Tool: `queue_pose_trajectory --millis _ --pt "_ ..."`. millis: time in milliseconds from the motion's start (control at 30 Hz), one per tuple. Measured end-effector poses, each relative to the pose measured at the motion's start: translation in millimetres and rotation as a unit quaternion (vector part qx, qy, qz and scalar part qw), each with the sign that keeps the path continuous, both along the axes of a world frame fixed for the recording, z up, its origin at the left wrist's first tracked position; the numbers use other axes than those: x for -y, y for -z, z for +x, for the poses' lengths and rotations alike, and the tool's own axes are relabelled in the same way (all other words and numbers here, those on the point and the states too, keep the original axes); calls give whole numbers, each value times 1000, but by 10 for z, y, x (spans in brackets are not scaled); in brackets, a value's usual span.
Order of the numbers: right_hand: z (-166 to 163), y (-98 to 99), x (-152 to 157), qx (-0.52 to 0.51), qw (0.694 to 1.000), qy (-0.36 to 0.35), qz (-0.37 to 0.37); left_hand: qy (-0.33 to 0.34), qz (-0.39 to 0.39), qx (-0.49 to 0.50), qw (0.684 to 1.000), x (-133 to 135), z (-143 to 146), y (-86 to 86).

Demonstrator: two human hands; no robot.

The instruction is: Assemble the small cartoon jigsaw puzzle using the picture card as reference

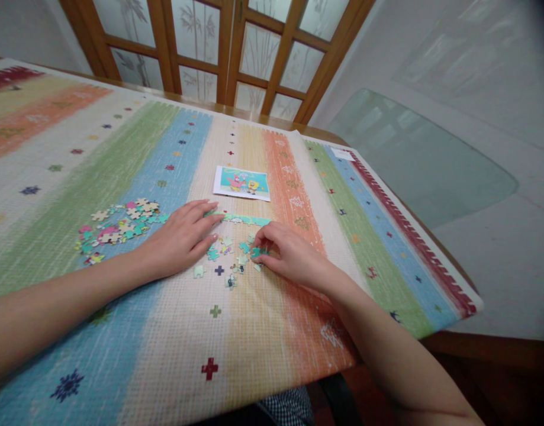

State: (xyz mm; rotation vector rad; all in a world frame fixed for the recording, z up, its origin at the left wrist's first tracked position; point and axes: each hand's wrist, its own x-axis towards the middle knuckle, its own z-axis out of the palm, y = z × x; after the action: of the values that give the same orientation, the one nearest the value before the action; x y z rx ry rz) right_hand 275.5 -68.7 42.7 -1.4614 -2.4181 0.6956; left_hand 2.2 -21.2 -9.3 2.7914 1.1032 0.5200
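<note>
- Left hand [187, 238] lies open, palm down, fingertips at the 9 o'clock end of a joined puzzle strip [245, 220].
- Right hand [292, 253] pinches a teal piece [256, 253] at the strip's 5 o'clock.
- Loose pieces [242, 260] lie between them.
- Piece pile [125, 226]: left hand's 9 o'clock.
- Picture card [242, 182]: strip's 12 o'clock.

The tablecloth [178, 337] looks coarsely woven, the puzzle pieces [126, 227] matt.
</note>
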Motion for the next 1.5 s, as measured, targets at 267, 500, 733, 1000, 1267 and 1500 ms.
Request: queue_pose_trajectory --millis 267,500,733,1000,1267,1500 --pt "69 -2 -56 -83 993 45 -68 1 7 -9 1000 -8 -5 15" --pt "298 49 -242 -90 986 137 -34 1 7 -9 1000 -9 -13 26" --pt "282 164 -289 -91 984 147 -36 3 4 3 1000 -11 -5 31" --pt "331 143 -292 -55 989 138 -8 5 5 3 1000 -17 -13 43" --pt "363 45 -255 7 993 114 20 10 9 1 1000 -18 -12 34" --pt "368 -14 -179 57 996 61 35 9 1 11 1000 -24 -21 48"
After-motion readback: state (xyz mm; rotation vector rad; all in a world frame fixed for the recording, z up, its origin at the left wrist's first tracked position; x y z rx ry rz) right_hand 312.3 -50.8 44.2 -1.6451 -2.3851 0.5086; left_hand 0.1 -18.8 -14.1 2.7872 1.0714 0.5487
